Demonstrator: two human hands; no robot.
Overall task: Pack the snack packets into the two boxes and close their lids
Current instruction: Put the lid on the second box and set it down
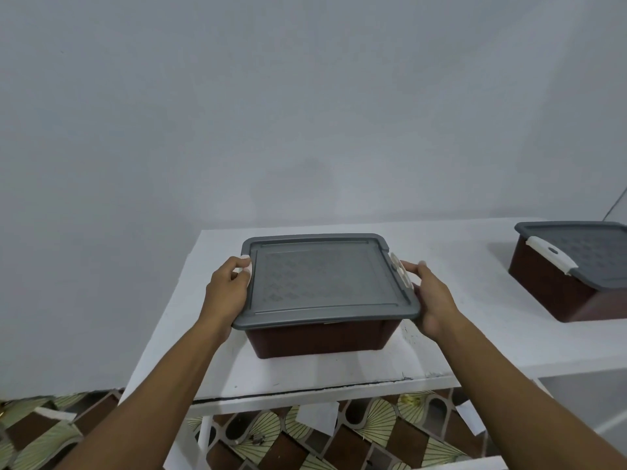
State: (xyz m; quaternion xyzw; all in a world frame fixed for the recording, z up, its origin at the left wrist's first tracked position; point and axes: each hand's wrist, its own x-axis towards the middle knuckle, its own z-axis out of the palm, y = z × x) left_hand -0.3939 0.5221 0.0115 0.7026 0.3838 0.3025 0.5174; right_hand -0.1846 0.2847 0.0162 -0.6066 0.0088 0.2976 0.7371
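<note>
A dark brown box point(322, 337) with a grey lid point(322, 279) on top stands in the middle of the white table point(458, 252). My left hand point(227, 290) grips the white latch at the lid's left edge, fingers curled over it. At the lid's right edge, my right hand point(431, 293) holds the other white latch point(400, 271), with the fingertips on it. A second brown box point(549, 293) with its grey lid point(590, 252) on and a white latch folded over sits at the far right. No snack packets are visible.
A plain grey wall rises behind the table. Below the table's front edge lies a patterned floor point(271, 435) with brown and cream tiles and some scraps of paper point(319, 417). A white table leg point(203, 439) stands near the front left.
</note>
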